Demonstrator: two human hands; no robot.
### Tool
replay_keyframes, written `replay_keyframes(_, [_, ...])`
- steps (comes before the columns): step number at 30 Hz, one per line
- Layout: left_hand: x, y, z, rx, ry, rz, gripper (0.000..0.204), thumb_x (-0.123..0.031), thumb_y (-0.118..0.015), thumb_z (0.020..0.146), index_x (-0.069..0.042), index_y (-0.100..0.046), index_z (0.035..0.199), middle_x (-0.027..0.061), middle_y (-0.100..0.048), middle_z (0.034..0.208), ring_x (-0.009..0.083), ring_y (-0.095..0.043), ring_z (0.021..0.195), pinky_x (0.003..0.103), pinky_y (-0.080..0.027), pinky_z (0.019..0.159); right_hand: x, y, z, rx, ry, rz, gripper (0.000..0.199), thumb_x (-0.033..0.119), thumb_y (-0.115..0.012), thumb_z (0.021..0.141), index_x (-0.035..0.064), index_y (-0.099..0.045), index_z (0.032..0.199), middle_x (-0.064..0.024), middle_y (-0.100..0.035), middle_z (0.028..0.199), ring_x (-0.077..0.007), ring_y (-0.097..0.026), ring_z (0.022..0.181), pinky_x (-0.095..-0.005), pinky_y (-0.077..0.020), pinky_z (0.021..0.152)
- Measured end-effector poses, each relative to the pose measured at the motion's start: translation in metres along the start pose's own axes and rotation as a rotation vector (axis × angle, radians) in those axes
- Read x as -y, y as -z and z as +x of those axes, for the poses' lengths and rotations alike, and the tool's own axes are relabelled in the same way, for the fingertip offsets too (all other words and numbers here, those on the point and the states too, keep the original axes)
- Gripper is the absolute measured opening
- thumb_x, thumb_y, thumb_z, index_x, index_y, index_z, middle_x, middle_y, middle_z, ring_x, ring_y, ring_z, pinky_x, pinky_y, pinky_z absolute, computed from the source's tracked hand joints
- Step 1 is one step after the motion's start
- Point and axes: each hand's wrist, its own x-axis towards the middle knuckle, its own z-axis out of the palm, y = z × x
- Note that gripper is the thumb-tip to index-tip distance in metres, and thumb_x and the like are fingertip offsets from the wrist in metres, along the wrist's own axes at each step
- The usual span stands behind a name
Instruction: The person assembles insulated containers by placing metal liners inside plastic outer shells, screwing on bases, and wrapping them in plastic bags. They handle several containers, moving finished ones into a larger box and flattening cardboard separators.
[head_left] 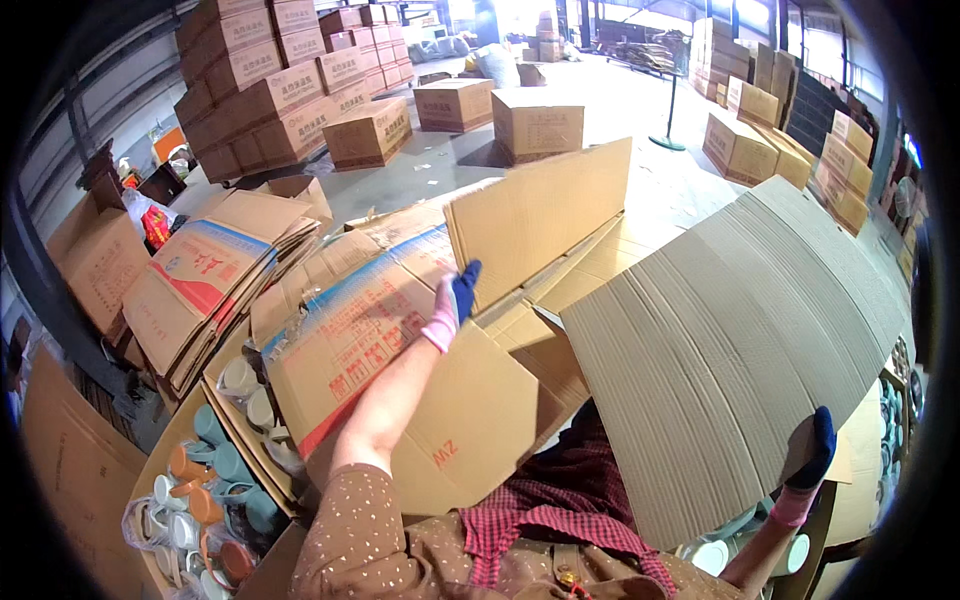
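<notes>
My left hand (pixel 453 306), in a blue and pink glove, is closed at the edge of a raised flap of a flattened cardboard box (pixel 430 400). That box has a blue band and red print, and it lies tilted in front of me. On the right, my right hand (pixel 812 462), gloved alike, grips the near right edge of a large plain corrugated cardboard sheet (pixel 730 350). The sheet is held up at a slant and bows slightly. It hides part of what lies beneath it.
At the lower left, an open carton (pixel 150 480) holds teal, orange and white mugs (pixel 205 505). A stack of flattened boxes (pixel 205 280) leans beyond it. Closed cartons (pixel 540 125) stand on the floor ahead, with a tall carton pile (pixel 260 100) behind and a green-based post (pixel 668 142).
</notes>
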Motion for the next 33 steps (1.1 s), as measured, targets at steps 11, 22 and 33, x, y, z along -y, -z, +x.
replay_keyframes(11, [-0.187,0.119,0.052,-0.148,-0.197,-0.198,0.049,-0.033,-0.056,0.099,0.009,-0.057,0.125,0.0119,-0.062,0.125,0.0144,-0.058,0.107,0.028,-0.044,0.098,-0.003,-0.103,0.018,0.333,0.095,-0.026,0.032,0.03,-0.052,0.096,0.001,-0.063,0.089,-0.0071,-0.061,0.077,-0.0175,-0.056,0.067,-0.0331,-0.0479,0.065])
replay_keyframes(22, [-0.208,0.187,0.118,-0.366,-0.358,-0.281,0.049,-0.034,-0.057,0.099,0.009,-0.059,0.123,0.0114,-0.065,0.121,0.0142,-0.06,0.107,0.023,-0.044,0.094,-0.031,-0.329,-0.108,0.781,-0.279,-0.242,0.025,0.02,-0.058,0.095,-0.0014,-0.066,0.106,-0.0028,-0.067,0.093,-0.0128,-0.06,0.085,-0.0283,-0.0495,0.074])
replay_keyframes(33, [-0.178,0.141,0.087,0.164,-0.305,-0.472,0.042,-0.021,-0.057,0.095,0.011,-0.056,0.123,0.0129,-0.067,0.115,0.0218,-0.062,0.105,0.033,-0.047,0.095,-0.148,-0.423,-0.055,1.095,-0.713,0.637,0.023,0.023,-0.054,0.094,0.0036,-0.065,0.101,-0.0082,-0.067,0.092,-0.0189,-0.063,0.085,-0.0356,-0.0493,0.075])
